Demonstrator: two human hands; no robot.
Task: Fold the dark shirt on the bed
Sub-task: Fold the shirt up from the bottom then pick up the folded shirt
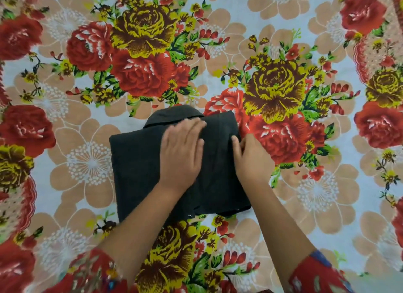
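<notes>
1. Fingers [193, 126] of the left hand [181, 153] lie straight and close together, pressed flat, palm down, on the dark shirt [139, 161]. They grip nothing, and their tips are smeared by blur. The right hand [250, 159] has its fingers curled at the shirt's right edge, thumb on top of the cloth and the other tips tucked against the fold, pinching that edge.
2. Nearest the camera, two sleeves [316, 275] of red printed fabric flecked with blue and yellow fill the lower corners, soft and out of focus.
3. Bare forearms [139, 223] rise from them and converge on the shirt. The left one crosses its near hem and the right one runs beside its right edge.
4. The shirt lies on the bed [316, 194] in the middle of the view, folded into a squat, thick rectangle with rounded corners. Its cloth is matte charcoal and faintly heathered. The stacked layers show at the near right corner, where tiny pale spots sit on the hem, too small to identify.
5. At the far edge the collar [172, 114] sticks out as a flat, curved flap just beyond the left fingertips.
6. Under and beyond everything spreads the sheet [72, 41], a smooth pale-blue cloth. It is printed with big red and yellow-brown roses, green leaves, and tan rounded blossoms outlined in white with dotted white centres.
</notes>
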